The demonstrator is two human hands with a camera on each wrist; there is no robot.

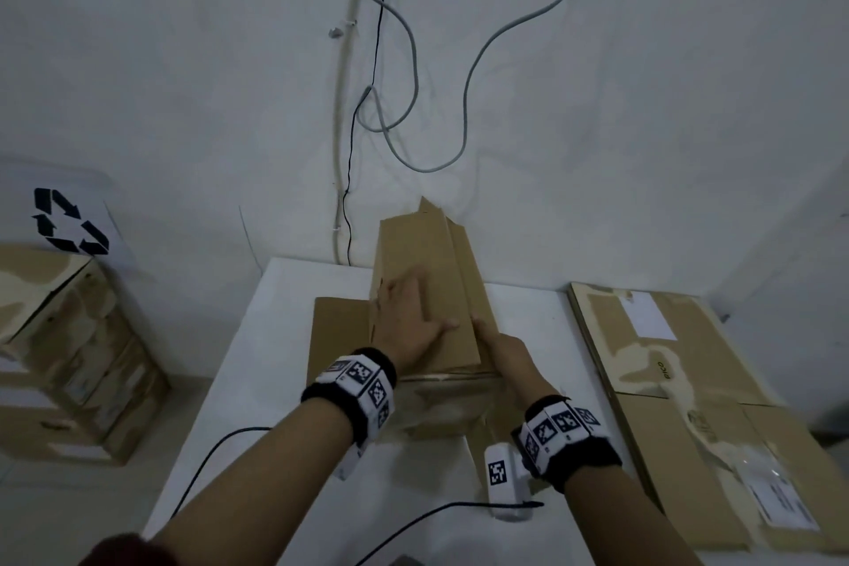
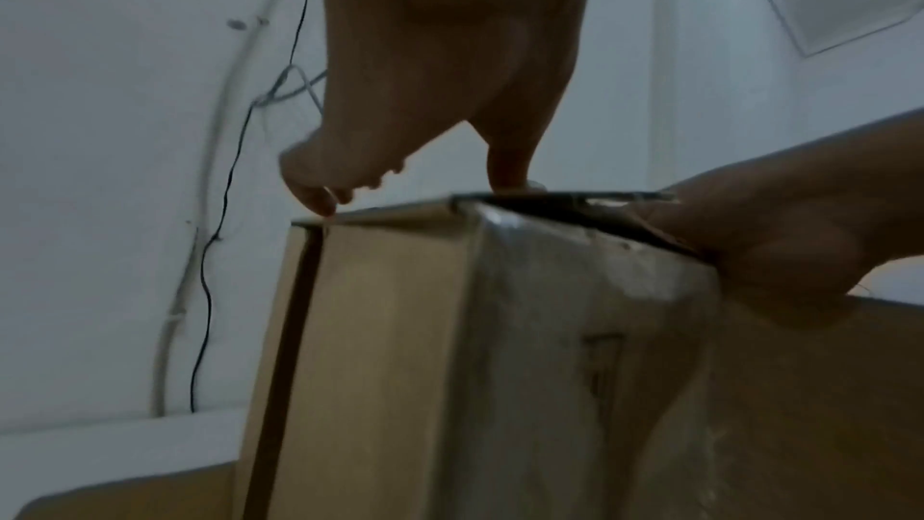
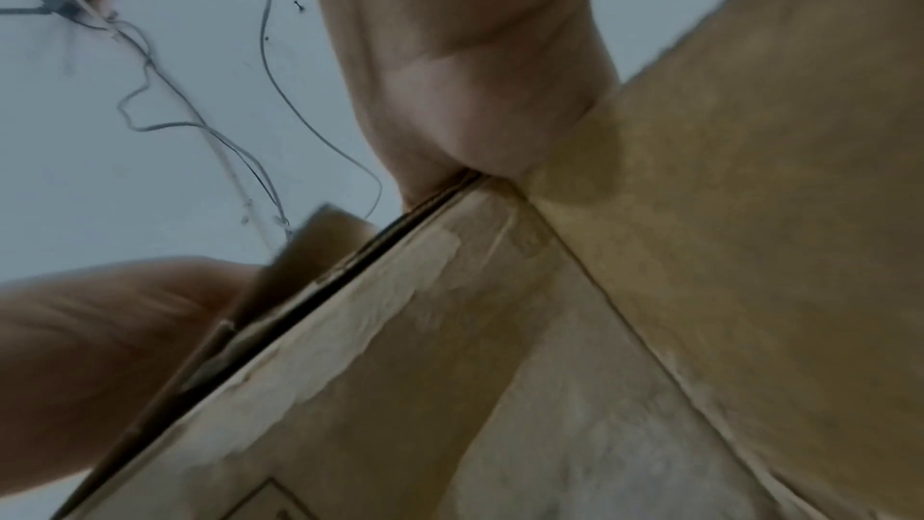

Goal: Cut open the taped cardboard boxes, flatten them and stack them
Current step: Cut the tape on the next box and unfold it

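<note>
Your left hand (image 1: 410, 318) lies flat, fingers straight and spread, pressing on the top panel of the cardboard box (image 1: 425, 285) that stands on the white table (image 1: 257, 349); in the left wrist view the fingertips (image 2: 320, 200) and thumb touch the panel's edge. Your right hand (image 1: 507, 352) sits at the box's right edge, thumb on top; whether its fingers curl round the flap you cannot tell. A flap of the box lies flat to its left. Flattened boxes (image 1: 689, 404) are stacked on the table's right, taped boxes (image 1: 64, 349) to the left.
</note>
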